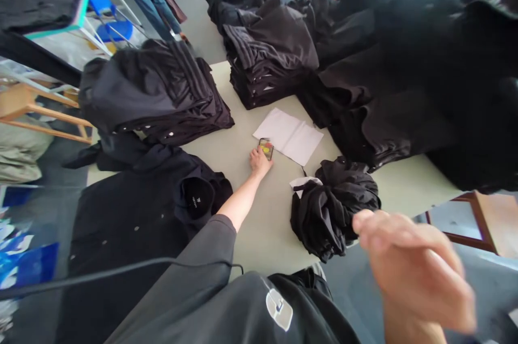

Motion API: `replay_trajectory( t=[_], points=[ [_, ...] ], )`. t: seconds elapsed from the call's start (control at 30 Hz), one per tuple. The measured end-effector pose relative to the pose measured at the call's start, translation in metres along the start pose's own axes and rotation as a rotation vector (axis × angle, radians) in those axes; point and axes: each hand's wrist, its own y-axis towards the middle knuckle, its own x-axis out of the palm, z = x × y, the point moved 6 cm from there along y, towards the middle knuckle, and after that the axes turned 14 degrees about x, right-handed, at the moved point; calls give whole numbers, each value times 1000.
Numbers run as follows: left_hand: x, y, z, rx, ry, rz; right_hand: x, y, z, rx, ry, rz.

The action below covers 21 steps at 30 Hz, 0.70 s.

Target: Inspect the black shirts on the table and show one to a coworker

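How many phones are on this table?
1: a phone at your left hand, by the edge of the white paper. Any under the clothes would be hidden.

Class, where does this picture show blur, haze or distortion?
Head view: the right hand is blurred, cause unclear; head view: pale haze veils part of the dark garments at upper right; head view: things near the edges look stretched, wide-angle fashion.

Blurred right hand point(416, 265), finger positions rather uncertain.

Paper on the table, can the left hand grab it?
Probably yes: the left hand is close by, at the phone, and most of the paper lies uncovered.
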Motion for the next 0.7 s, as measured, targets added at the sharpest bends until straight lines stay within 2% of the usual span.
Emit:
replay_trajectory(
  t=[0.13, 0.23, 0.3, 0.43, 0.7],
  points=[
    [8, -15, -7, -68, 47, -7, 22, 29, 64, 179, 198, 125],
    [12, -31, -15, -95, 74, -18, 27, 32, 110, 331, 193, 159],
    [13, -37, -18, -99, 88, -38, 27, 33, 131, 406, 139, 163],
    [12, -39, -21, -115, 92, -68, 27, 37, 149, 464, 51, 154],
    [11, -40, -21, -114, 66, -90, 30, 34, 168, 523, 65, 156]
  ],
)
